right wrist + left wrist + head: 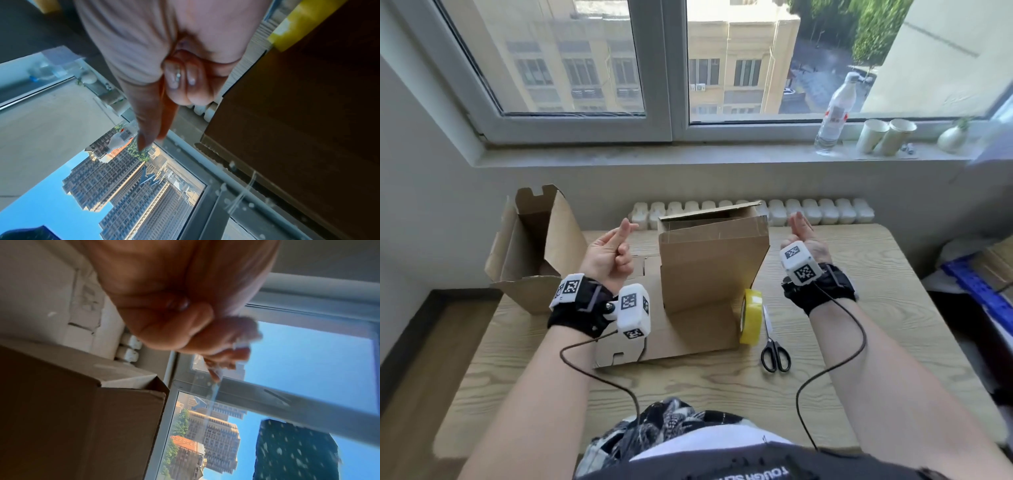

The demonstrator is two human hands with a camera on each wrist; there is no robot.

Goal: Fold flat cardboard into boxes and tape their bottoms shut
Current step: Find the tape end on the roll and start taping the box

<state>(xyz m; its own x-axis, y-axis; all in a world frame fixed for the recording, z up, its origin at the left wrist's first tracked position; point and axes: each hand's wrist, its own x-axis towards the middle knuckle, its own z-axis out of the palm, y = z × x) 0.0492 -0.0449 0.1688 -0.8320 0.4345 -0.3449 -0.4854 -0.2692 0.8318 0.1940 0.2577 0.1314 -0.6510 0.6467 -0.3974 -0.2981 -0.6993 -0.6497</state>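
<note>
A brown cardboard box (712,267) stands in the middle of the table on a flat cardboard sheet (678,339), its closed flaps facing up. My left hand (629,229) is raised just left of the box top and pinches one end of a clear tape strip (211,399) between thumb and forefinger. My right hand (798,219) is raised at the box's right, thumb and forefinger pressed together (150,129), apparently on the strip's other end. The strip shows only faintly over the box top (715,230).
An open-topped cardboard box (534,250) stands at the table's left edge. A yellow tape roll (751,317) leans against the middle box, with black scissors (774,346) beside it. A water bottle (834,113) and paper cups (887,135) sit on the windowsill.
</note>
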